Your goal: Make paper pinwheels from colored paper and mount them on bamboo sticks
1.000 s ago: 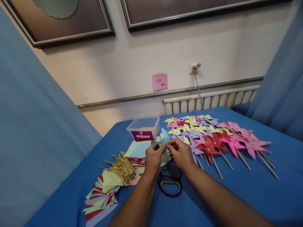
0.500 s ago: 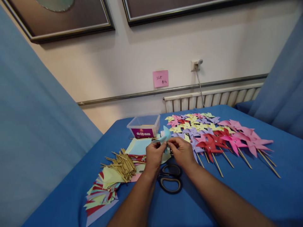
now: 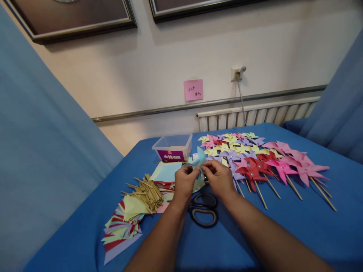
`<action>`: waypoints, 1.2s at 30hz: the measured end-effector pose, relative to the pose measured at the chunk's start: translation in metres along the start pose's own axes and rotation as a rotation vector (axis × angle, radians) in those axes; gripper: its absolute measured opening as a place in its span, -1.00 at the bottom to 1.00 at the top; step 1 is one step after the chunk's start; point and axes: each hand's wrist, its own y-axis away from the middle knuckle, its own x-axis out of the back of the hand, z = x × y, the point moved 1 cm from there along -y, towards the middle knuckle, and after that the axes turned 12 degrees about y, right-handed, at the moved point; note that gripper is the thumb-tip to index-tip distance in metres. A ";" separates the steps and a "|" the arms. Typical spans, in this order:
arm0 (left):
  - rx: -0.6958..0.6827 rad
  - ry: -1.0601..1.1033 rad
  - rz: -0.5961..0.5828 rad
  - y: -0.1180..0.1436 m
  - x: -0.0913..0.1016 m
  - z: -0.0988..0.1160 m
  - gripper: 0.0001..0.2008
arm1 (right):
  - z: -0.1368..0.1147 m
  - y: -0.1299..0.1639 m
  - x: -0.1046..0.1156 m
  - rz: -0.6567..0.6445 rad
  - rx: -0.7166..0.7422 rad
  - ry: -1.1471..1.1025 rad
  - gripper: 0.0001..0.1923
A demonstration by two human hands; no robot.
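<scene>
Head view. Left hand (image 3: 185, 182) and right hand (image 3: 218, 178): each grip closed on one light-blue paper pinwheel (image 3: 197, 160), held above the scissors (image 3: 204, 210) on the blue tabletop (image 3: 283, 226); a pin apparently sits between the fingertips. Finished pinwheels (image 3: 255, 158) lie right.

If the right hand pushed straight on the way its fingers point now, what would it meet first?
The right hand points left toward the left hand; both pinch the light blue paper pinwheel. It would likely press that paper against the left fingertips first, though depth is unclear.

head cam | faces forward-down | near table (image 3: 312, 226) | wall (image 3: 170, 56) beyond
</scene>
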 end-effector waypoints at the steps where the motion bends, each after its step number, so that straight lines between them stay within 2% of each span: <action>1: 0.004 -0.003 0.007 0.000 0.000 0.000 -0.72 | 0.000 0.000 0.000 0.002 -0.002 0.000 -0.87; 7: 0.051 0.031 0.055 0.004 -0.005 0.006 -0.75 | -0.001 0.002 0.000 -0.005 -0.050 -0.012 -0.89; 15: 0.116 0.187 0.023 0.005 -0.006 0.002 -0.73 | -0.004 0.002 0.002 0.006 -0.055 -0.040 -0.91; 22: 0.081 0.105 0.063 0.006 -0.006 0.007 -0.75 | -0.005 0.003 0.005 0.074 0.016 0.052 -0.90; 27: 0.061 0.008 0.060 0.007 -0.007 0.010 -0.77 | -0.003 0.005 0.004 0.046 0.043 0.067 -0.89; 36: 0.037 -0.036 0.046 0.008 -0.008 0.011 -0.78 | 0.003 0.004 0.000 0.047 -0.027 0.002 -0.88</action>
